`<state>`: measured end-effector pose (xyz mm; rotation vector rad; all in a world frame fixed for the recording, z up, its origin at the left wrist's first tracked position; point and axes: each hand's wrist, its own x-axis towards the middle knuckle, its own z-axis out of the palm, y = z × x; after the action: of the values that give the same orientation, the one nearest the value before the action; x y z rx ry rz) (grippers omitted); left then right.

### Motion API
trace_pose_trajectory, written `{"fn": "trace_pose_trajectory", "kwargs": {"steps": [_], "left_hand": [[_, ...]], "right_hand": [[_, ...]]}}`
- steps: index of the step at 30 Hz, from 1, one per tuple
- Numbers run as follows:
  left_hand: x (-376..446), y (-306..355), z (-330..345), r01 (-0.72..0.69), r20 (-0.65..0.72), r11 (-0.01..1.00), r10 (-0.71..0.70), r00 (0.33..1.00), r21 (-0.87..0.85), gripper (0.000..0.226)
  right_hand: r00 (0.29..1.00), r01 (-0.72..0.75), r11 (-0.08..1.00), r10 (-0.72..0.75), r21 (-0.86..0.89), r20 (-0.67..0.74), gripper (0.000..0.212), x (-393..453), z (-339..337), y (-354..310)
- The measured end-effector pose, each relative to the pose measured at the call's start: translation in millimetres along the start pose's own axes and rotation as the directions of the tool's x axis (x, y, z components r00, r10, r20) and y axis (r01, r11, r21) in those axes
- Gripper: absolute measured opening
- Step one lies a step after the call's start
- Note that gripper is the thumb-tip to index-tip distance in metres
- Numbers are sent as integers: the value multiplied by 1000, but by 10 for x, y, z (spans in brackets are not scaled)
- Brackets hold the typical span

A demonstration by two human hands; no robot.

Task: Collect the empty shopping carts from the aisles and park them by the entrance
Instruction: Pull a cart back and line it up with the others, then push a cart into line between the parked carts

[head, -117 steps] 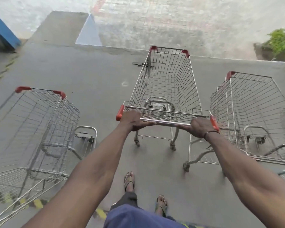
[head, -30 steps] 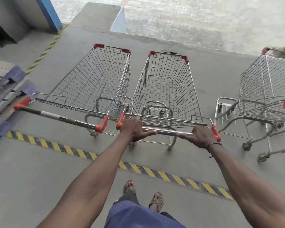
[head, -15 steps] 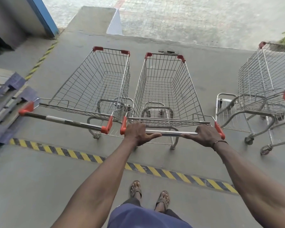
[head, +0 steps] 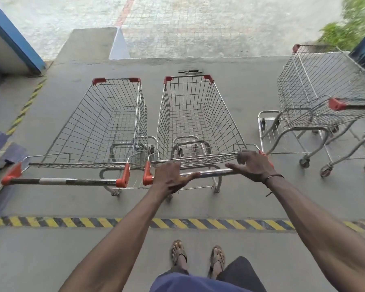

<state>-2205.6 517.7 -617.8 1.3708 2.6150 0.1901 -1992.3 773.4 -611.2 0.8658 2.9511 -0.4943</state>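
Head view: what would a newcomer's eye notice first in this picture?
Two empty carts stand side by side in the middle: the middle cart and the left cart. Over the middle cart's handle, the left hand and right hand are open-fingered. A yellow-black floor stripe crosses below.

Left cart [head: 105, 123] crowds middle cart [head: 196, 121]; open floor [head: 251, 98] right.

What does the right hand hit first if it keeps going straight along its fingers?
Likely the middle cart's handle bar: the right hand hovers open at the bar's right end, fingers pointing left and slightly forward. Depth is unclear; it may pass above and reach the basket's rear rim.
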Motion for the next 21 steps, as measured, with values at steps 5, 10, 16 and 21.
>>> {"fn": "trace_pose_trajectory", "kwargs": {"steps": [5, 10, 16, 21], "left_hand": [[393, 791, -194, -117, -157, 990, 104, 982, -74, 79], [745, 1842, -320, -210, -223, 967, 174, 959, -146, 60], [1142, 3202, -128, -250, -240, 938, 192, 952, -242, 59], [1342, 4216, -22, -311, -257, 905, 239, 936, -290, 52]], "right_hand": [[988, 1, 1000, -3, -9, -152, 83, -181, -371, 445], [970, -85, 996, 80, -14, -229, 77, -501, -843, 1318], [936, -179, 984, 166, -13, -309, 69, -1047, -1369, 2463], [927, -240, 970, 218, -40, -304, 73, -1316, -1645, 3276]]}}
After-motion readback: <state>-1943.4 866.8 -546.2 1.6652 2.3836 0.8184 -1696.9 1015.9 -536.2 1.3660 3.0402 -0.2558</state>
